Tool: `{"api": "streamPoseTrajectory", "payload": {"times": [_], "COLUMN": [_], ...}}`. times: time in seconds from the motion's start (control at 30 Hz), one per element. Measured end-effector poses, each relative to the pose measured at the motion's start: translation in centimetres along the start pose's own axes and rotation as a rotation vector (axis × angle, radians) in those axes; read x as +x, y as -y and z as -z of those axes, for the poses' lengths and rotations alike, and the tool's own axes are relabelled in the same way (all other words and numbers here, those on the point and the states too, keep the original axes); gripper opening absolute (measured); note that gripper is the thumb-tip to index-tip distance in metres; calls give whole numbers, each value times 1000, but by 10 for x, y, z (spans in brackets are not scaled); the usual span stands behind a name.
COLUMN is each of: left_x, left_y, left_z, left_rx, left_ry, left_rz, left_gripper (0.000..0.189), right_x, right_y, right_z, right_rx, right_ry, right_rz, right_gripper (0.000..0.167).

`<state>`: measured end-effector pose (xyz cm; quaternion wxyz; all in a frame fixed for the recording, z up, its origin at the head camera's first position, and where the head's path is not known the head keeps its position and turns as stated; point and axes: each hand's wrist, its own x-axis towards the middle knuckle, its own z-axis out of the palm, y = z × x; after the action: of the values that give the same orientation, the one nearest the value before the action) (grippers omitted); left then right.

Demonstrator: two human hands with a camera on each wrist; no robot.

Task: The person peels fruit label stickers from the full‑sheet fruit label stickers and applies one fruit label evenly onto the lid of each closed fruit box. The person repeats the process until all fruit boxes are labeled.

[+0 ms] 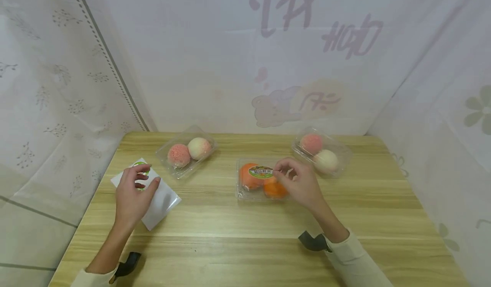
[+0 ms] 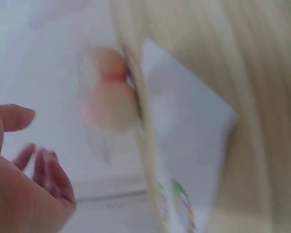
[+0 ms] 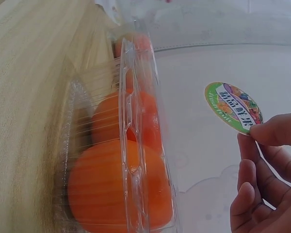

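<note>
Between thumb and forefinger, my right hand (image 1: 303, 184) pinches an oval fruit sticker (image 3: 234, 108) by its edge. The sticker is held up above a clear plastic box (image 1: 251, 197). Inside that box lie two round orange fruits (image 3: 99, 187). Over on the left, my left hand (image 1: 130, 195) hovers above a white sheet of stickers (image 1: 163, 206), holding nothing, its fingers loosely bent. Green-edged labels (image 2: 183, 204) show on the sheet in the left wrist view, which is blurred.
Two more clear boxes stand toward the back, one at left (image 1: 180, 175) and one at right (image 1: 343, 159). Each contains a pink ball and a paler ball. Printed cloth (image 1: 215, 65) hangs behind the wooden table (image 1: 230, 253) and along both sides.
</note>
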<state>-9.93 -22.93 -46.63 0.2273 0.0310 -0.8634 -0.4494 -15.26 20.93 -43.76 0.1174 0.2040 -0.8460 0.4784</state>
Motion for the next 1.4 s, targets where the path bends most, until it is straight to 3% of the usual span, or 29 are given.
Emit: {"api": "streamPoseTrajectory", "payload": {"times": [0.13,0.3,0.67,1.0,1.4], "left_x": [-2,-2,0,-1,-5], "left_y": [-19,-38,-73,-91,-96], "left_z": [-14,-35,-88,-127,-150], "left_rx": [-85,-164,-252,-277,-314], "left_ry": [17,138,305,438,421], "left_rz": [-228,-338,-417,-389,-431], "left_gripper": [38,35,32,36,50], "right_x": [-2,-5,-5,-4,-7], "right_y": [2,6,6,3,6], "right_z": [-1,-2,-4,-8,-11], "right_rx": [11,19,62,95,109], "right_ry": [-18,-30,-35,-53,-48], "right_rz": [-19,-50,-92,-98,-183], "right_gripper": [9,8,4,6,6]}}
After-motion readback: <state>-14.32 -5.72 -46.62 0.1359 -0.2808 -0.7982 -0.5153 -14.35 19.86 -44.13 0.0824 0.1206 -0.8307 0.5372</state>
